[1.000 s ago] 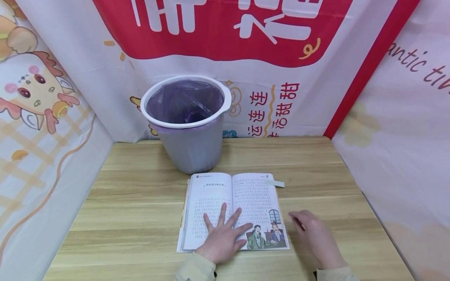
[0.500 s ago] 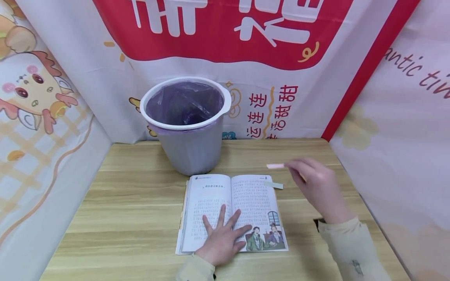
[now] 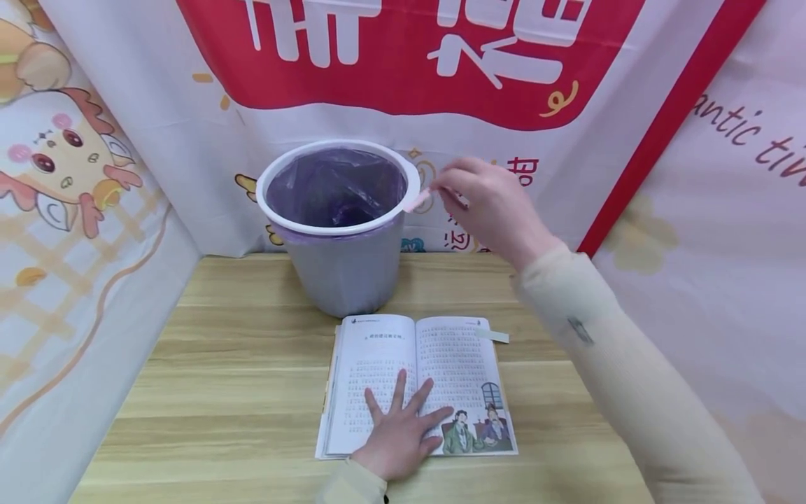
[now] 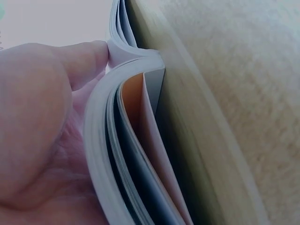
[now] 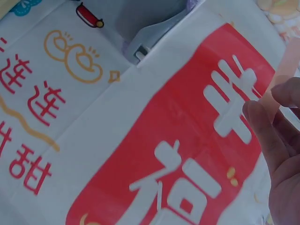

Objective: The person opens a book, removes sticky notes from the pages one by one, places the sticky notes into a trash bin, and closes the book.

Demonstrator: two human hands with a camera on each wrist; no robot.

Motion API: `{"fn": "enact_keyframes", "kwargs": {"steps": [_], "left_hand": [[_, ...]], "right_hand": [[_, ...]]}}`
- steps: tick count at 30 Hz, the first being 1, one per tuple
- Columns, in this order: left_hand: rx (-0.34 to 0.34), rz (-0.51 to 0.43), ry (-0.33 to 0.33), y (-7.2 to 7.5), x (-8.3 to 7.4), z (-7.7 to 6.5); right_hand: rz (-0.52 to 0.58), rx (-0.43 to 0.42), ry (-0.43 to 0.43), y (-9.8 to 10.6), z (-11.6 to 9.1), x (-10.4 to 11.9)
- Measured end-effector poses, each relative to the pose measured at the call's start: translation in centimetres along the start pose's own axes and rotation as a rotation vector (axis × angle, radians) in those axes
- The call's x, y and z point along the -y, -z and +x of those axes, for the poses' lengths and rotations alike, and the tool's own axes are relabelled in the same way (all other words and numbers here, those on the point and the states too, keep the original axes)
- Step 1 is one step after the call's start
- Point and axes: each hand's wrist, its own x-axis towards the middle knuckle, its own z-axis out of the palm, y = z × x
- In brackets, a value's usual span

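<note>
An open book (image 3: 384, 350) lies on the table, text on both pages and a drawing of two figures at its lower right. My left hand (image 3: 401, 434) rests across it with fingers spread straight; in the left wrist view its thumb lies by the book's gutter. Up beside the trash can's right rim, my right hand (image 3: 488, 203) pinches a pink sticky tab (image 3: 417, 201) between thumb and fingertip. The grey trash can (image 3: 343, 273), with a white rim and a purple liner (image 3: 334, 182), stands behind the book. A pale green sticky tab (image 3: 494, 336) juts from the right page's edge.
The wood-grain table (image 3: 220, 378) meets a printed cloth backdrop (image 3: 403, 84) just behind the trash can. More printed cloth (image 3: 69, 294) hangs on the left and right sides.
My right hand has risen from beside the book's right edge and moved up and left to the trash can's rim, carrying the pink sticky tab. The left hand has stayed on the book.
</note>
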Motion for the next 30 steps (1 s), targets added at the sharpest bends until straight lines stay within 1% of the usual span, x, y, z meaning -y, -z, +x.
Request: {"fn": "enact_keyframes", "kwargs": {"steps": [3, 5, 7, 10, 15, 18, 22, 27, 30], "left_hand": [[-0.001, -0.002, 0.004, -0.1, 0.1, 0.1], [0.001, -0.003, 0.008, -0.3, 0.2, 0.1], [0.002, -0.001, 0.012, -0.4, 0.2, 0.2], [-0.002, 0.005, 0.011, -0.7, 0.4, 0.3], [-0.020, -0.006, -0.010, -0.9, 0.5, 0.3], [-0.024, -0.001, -0.015, -0.9, 0.5, 0.2], [-0.022, 0.030, -0.011, -0.7, 0.4, 0.2], [0.016, 0.035, 0.000, -0.4, 0.2, 0.3], [0.033, 0.035, 0.008, -0.4, 0.3, 0.4]], "right_hand": [[0.006, 0.106, -0.071, -1.7, 2.7, 0.0], [-0.012, 0.183, -0.131, -3.0, 4.1, 0.0], [-0.032, 0.241, -0.168, -4.3, 5.4, 0.0], [-0.070, 0.307, -0.185, -6.2, 6.8, 0.0], [-0.133, 0.382, -0.189, -8.9, 8.3, 0.3], [-0.172, 0.404, -0.193, -10.1, 8.9, 0.5], [-0.227, 0.395, -0.191, -11.5, 9.5, 0.6], [-0.249, 0.395, -0.200, -12.8, 9.6, 0.5], [-0.255, 0.395, -0.204, -13.1, 9.7, 0.4]]}}
